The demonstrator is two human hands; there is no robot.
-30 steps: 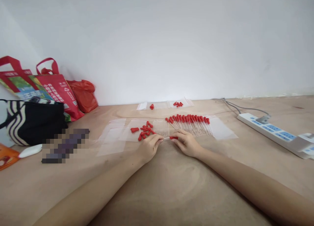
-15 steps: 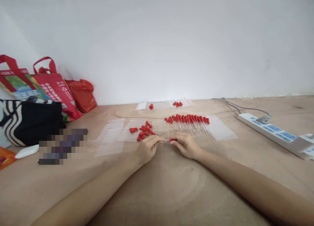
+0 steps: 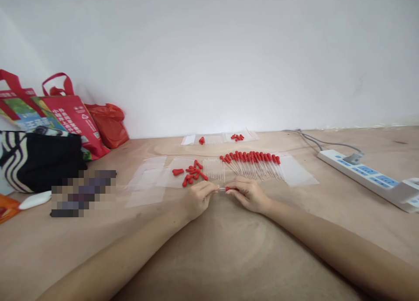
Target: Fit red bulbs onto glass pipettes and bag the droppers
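Tubes [image 3: 257,167] at two o'clock are capped; bare tubes [image 3: 214,169] at twelve, loose bulbs [image 3: 196,171] at ten are left; one tube [image 3: 221,189] is pinched by left fingers [image 3: 211,188], a bulb [image 3: 228,189] by right fingers [image 3: 239,187].

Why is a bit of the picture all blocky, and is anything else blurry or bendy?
All in the head view: big squares hide a dark thing on the left; the shopping bags lean outward, maybe bent by a wide lens; the clear tubes look soft and pale; a dim shadow lies beside the right arm.

Blurred white Chinese characters [image 3: 67,121], recycling triangle [image 3: 85,116] on red bag [image 3: 66,104]; unreadable pale lettering [image 3: 41,123] on multicoloured bag [image 3: 16,105].
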